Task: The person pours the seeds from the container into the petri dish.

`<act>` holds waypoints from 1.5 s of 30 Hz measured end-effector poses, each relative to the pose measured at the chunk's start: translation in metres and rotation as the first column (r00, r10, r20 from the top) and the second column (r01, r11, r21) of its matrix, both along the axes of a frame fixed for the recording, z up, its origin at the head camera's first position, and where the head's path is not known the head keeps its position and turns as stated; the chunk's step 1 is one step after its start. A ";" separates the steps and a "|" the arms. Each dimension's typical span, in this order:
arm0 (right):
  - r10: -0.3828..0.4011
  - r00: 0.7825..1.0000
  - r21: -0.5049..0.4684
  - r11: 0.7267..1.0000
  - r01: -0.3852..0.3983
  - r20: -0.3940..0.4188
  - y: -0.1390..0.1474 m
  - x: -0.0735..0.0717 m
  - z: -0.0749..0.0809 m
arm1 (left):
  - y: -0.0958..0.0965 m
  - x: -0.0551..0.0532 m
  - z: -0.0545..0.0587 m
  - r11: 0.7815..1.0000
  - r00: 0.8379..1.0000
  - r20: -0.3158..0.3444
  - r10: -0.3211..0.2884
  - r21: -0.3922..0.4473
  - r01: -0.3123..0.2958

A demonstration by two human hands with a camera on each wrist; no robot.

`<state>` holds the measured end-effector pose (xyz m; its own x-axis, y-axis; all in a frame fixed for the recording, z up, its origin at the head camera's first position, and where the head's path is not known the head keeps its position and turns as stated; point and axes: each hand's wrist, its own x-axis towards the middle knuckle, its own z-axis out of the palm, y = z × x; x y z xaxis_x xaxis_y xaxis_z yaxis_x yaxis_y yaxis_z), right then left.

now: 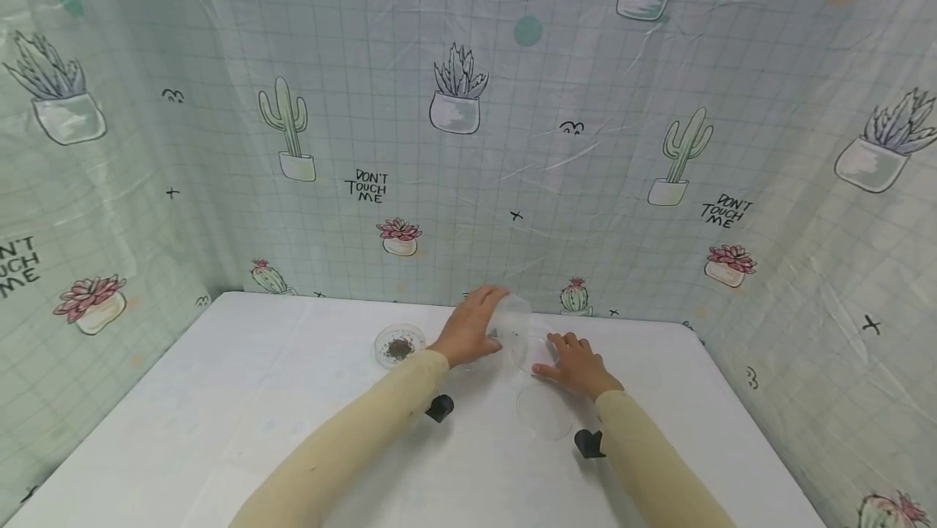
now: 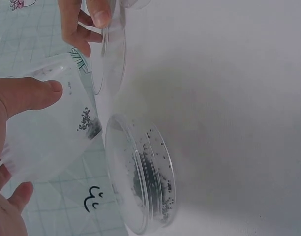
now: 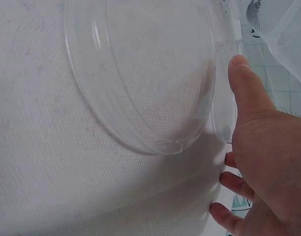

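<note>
My left hand (image 1: 468,329) holds a translucent plastic bag (image 2: 47,137), its thumb lying against the bag's face. Dark granules (image 2: 86,120) are gathered in one corner of the bag. To the left of that hand stands a clear petri dish (image 2: 167,152) with a small heap of dark granules (image 1: 399,349) in it. My right hand (image 1: 578,369) grips the side of another clear petri dish (image 3: 223,98), its thumb at the rim. The bag is close above this dish. A further clear round dish or lid (image 1: 543,412) lies nearer me, below the right hand.
A white cloth covers the table (image 1: 220,398). A curtain (image 1: 468,162) printed with cacti rises behind the table and along both sides. Black wrist pieces (image 1: 440,408) jut out from under each forearm.
</note>
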<state>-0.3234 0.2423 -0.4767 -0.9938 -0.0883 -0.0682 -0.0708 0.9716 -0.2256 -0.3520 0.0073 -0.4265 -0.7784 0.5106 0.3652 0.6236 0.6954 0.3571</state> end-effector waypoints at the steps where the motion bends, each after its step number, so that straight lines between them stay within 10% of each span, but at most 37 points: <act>1: 0.000 1.000 0.001 1.000 0.000 0.002 0.000 0.000 0.000 | 0.001 0.000 0.000 1.000 1.000 -0.006 0.001 -0.008 -0.001; 45: -0.001 1.000 -0.004 1.000 0.001 -0.014 0.000 -0.002 0.002 | 0.029 -0.005 0.006 0.975 0.977 -0.201 -0.067 -0.220 0.021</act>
<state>-0.3251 0.2420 -0.4746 -0.9947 -0.0875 -0.0540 -0.0730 0.9708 -0.2284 -0.3567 0.0367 -0.4209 -0.6728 0.6269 0.3927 0.6995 0.7120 0.0618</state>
